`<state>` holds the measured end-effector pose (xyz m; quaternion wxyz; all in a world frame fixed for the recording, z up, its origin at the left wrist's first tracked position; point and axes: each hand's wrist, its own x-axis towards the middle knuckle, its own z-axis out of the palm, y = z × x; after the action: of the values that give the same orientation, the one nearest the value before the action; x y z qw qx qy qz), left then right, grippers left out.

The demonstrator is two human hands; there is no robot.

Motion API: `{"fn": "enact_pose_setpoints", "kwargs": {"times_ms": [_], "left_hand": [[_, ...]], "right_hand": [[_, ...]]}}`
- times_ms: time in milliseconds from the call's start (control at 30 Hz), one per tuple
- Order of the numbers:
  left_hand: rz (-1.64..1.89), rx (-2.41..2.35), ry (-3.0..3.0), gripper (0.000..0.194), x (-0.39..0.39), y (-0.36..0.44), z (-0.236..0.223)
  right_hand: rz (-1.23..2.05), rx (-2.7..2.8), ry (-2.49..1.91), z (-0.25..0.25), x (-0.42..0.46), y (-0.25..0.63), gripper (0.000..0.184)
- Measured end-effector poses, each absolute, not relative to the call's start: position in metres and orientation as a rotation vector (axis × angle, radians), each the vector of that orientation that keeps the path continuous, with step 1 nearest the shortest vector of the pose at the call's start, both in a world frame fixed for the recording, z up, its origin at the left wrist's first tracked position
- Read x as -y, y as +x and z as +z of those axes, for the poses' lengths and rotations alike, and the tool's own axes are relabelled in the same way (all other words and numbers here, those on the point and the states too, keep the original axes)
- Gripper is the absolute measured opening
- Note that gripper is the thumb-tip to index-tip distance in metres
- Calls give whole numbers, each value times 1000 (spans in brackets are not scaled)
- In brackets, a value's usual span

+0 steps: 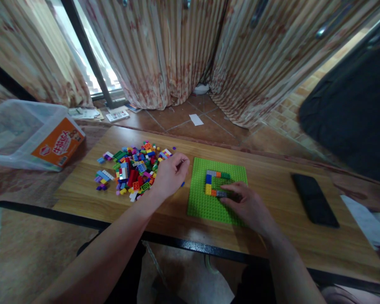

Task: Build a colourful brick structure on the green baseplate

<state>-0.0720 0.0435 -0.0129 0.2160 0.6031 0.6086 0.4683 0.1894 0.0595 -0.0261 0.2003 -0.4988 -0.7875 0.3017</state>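
A green baseplate (199, 207) lies on the table, with a C-shaped row of bricks on it. The row includes a yellow brick (208, 189), blue, orange and grey ones, and a dark green brick (225, 176) at its upper end. My right hand (248, 207) is over the plate, thumb and fingers around the dark grey brick (221, 194) at the row's lower end. My left hand (171, 175) is raised between the plate and a heap of loose bricks (134, 175), its fingers curled into a pinch. Whatever may be between those fingertips is too small to make out.
A clear plastic box (25, 126) with an orange label stands at the left end of the wooden table (269, 169). On the right lie a black phone (315, 200) and some white paper (361, 215). Curtains (164, 55) hang beyond the table; papers lie on the tiled floor.
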Motion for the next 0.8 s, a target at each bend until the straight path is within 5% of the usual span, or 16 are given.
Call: {"fn": "enact_pose_setpoints", "kwargs": {"times_ms": [800], "left_hand": [[590,-1647,2471,32,0,-7,-30]], "right_hand": [[817,2237,-1365,-22,-60,182,14]]}}
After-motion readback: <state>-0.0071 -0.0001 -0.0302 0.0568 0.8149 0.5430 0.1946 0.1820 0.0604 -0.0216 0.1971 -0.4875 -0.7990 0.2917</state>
